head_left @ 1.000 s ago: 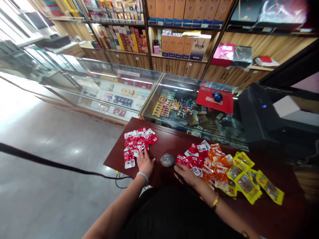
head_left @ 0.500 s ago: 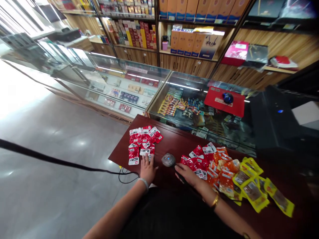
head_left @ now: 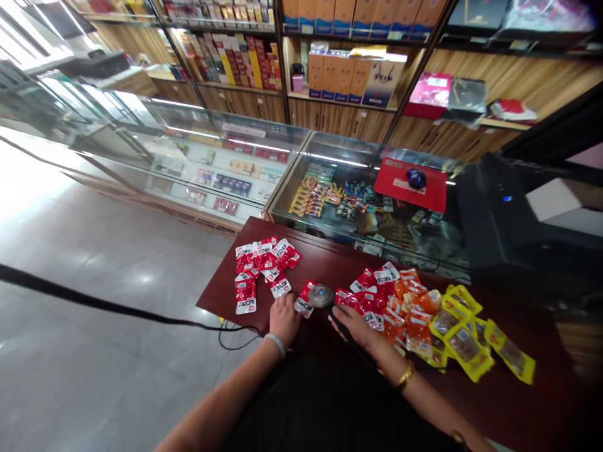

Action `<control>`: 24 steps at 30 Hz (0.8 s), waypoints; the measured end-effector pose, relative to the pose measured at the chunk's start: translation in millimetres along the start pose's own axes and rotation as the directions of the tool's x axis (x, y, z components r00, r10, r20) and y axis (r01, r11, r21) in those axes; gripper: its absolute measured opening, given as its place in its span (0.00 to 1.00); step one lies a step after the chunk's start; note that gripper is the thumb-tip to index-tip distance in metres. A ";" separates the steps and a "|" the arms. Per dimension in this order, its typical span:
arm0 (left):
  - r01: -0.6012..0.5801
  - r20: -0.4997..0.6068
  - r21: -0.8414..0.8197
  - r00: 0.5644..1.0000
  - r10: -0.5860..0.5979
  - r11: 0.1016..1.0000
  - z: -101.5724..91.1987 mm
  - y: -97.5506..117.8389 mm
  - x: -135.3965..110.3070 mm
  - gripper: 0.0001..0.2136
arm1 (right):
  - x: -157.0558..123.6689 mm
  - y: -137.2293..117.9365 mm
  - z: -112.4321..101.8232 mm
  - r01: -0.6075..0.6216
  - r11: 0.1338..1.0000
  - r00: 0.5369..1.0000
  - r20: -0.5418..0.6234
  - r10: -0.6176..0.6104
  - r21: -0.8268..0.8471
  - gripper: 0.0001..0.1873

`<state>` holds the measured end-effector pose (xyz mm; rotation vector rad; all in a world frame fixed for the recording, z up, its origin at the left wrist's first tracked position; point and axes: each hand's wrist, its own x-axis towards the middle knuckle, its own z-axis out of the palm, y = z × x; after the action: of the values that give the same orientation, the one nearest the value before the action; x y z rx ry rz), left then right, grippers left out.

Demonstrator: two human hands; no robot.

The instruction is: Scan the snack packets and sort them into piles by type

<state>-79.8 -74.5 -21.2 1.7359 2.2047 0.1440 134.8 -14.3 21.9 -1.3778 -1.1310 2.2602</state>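
Observation:
My right hand (head_left: 353, 326) is closed around the dark handle of a handheld barcode scanner (head_left: 320, 295). Its rounded grey head shows a small blue light. Just left of that head, and partly under it, is a red and white snack packet (head_left: 304, 306). The curled fingers of my left hand (head_left: 284, 319) pinch this packet at its left edge. Beyond my left hand lies a loose group of similar red packets (head_left: 264, 257). More red packets (head_left: 367, 295) sit right of the scanner, beside orange packets (head_left: 417, 314) and yellow packets (head_left: 471, 345).
The dark red tabletop (head_left: 325, 260) meets a glass display case (head_left: 287, 182) at its far side. On the case lies a red mat (head_left: 396, 188) with a computer mouse (head_left: 416, 179). A black cord (head_left: 141, 309) crosses at left. Shelves with boxes (head_left: 348, 75) stand behind.
My left hand has drawn one red packet right and away from the left group, to the scanner head. Its fingers went from outstretched to curled. My right hand still holds the scanner. The view shifted slightly.

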 end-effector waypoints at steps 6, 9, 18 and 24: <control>0.029 0.138 0.071 0.990 -0.038 0.997 -3.0 18.6 23.0 0.18 | -10.2 -1.3 -9.4 0.036 0.999 0.997 -0.066 -0.034 0.030 0.30; 0.067 0.272 0.011 0.960 -0.068 0.998 -1.9 18.2 27.0 0.13 | -13.6 1.0 -13.2 0.052 0.998 0.997 -0.066 -0.049 0.036 0.30; 0.135 0.334 -0.098 0.938 -0.095 0.986 5.2 12.5 27.3 0.13 | -20.5 -5.6 -11.5 0.069 0.997 0.996 -0.064 -0.067 0.028 0.31; 0.086 0.297 -0.201 0.955 -0.023 0.976 12.7 21.3 32.4 0.14 | -22.3 -5.0 -13.4 0.073 0.996 0.996 -0.048 -0.071 0.046 0.30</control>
<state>-62.6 -39.6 -33.4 1.4750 1.9428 0.0961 156.7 -17.4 36.4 -1.3418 -1.0864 2.1799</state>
